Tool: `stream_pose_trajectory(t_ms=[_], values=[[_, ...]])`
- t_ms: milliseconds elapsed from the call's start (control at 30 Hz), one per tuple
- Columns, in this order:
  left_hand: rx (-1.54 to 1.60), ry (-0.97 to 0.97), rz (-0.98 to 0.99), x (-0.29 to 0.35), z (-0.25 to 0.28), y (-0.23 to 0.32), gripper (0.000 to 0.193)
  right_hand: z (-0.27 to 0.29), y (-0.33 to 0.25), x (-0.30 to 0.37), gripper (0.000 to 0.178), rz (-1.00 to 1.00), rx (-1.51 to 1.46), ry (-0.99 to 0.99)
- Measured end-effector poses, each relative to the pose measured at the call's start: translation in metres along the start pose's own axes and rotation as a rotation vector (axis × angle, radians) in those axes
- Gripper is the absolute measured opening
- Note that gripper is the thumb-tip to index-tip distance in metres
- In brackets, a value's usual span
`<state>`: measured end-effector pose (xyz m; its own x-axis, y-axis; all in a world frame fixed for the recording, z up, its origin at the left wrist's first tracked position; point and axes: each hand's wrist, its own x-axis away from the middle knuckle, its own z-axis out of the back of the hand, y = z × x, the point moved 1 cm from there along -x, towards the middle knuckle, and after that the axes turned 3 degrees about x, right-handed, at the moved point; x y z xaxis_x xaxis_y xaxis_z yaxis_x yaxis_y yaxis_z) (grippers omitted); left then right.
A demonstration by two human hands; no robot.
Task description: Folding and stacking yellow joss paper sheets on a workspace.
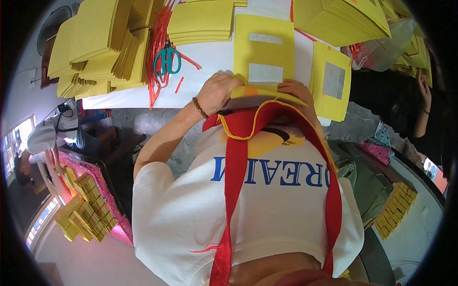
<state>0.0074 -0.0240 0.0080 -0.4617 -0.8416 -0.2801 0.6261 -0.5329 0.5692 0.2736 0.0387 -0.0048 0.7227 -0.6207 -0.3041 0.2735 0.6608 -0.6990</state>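
A yellow paper sheet (242, 52) with two silvery rectangles lies on the table in front of me. Its near end is bent up or rolled at the table's front edge. My left hand (219, 92), with a brown bead bracelet on the wrist, has its fingers curled on the left end of that bent part. At the other end, my right hand (298, 93) grips the same paper, its fingers over the edge. My fingertips are partly hidden by the paper. To the right lies another yellow sheet (317, 97) with one silvery rectangle.
Teal-handled scissors (167, 60) rest by a bundle of red strips (157, 45). Stacks of yellow paper (99, 35) stand at the left, with more paper (200, 21) at the back and a thick stack (338, 21) at the right. Other people are on both sides.
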Motion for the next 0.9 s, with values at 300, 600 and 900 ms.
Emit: stream_pose_trajectory(t_ms=[300, 600, 900], values=[[0.451, 0.168, 0.715, -0.022, -0.032, -0.036, 0.028, -0.017, 0.008, -0.015, 0.033, -0.725, -0.507, 0.339], [0.473, 0.160, 0.847, -0.032, -0.034, -0.044, 0.028, -0.015, 0.009, -0.023, 0.037, -0.794, -0.121, 0.301], [0.515, 0.175, 0.882, -0.030, -0.040, -0.052, 0.029, -0.019, 0.011, -0.027, 0.034, -0.816, -0.080, 0.344]])
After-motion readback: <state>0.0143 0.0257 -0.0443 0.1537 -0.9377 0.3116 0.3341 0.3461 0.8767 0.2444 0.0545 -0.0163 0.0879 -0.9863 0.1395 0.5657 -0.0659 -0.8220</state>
